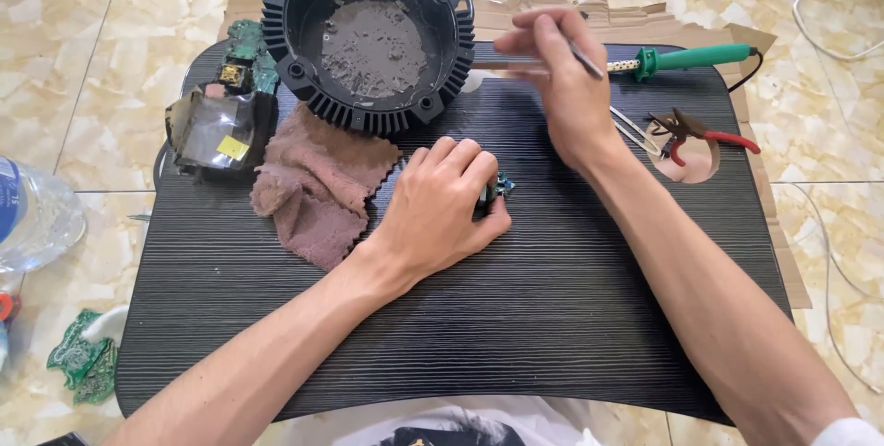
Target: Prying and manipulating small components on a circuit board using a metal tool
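Observation:
My left hand rests on the dark ribbed tray table, closed over a small green circuit part that peeks out by the thumb. My right hand is raised over the table's far side and pinches a thin metal rod-like tool between thumb and fingers. A green-handled soldering iron lies just beyond that hand. Much of the small part is hidden under my left fingers.
A black finned round housing sits at the back. A pinkish rag, a dark module with green boards, red-handled pliers, tweezers, a plastic bottle and green board scraps lie around.

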